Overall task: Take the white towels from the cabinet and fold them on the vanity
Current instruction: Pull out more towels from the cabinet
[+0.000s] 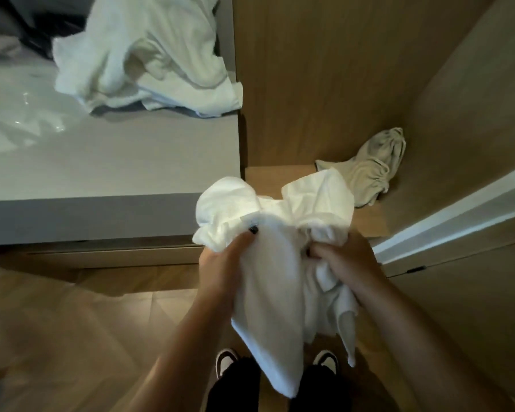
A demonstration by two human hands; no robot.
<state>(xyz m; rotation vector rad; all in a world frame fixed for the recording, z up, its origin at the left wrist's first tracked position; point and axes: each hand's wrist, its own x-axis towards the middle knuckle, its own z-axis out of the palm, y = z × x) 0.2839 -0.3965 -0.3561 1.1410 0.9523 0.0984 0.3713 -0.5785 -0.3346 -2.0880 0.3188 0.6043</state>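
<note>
Far left, a glossy white sink basin (21, 114) is set into a smooth, matte grey vanity top (125, 162), and a rumpled heap of white towels (143, 52) is piled at its far right corner, soft terry cloth bunched into thick folds. Below the counter's near edge, pale wood flooring (72, 322) is seen, kind of a warm plank look. Near the middle, a white towel (277, 239) is held up in front of the cabinet, its top puffed into two rounded lumps and the rest hanging in a long limp drape down toward black-and-white shoes (226, 359). The left hand (220, 263) is clamped on the towel's left side, dark-polished nail showing, and the right hand (342, 260) is bunched tight around its right side. Further right, the open wooden cabinet (324, 84) is seen, flat light-brown panels, with one crumpled greyish-white towel (375, 165) left lying on its shelf in the far corner. A white-edged cabinet door (458, 215) is angled at the right.
</note>
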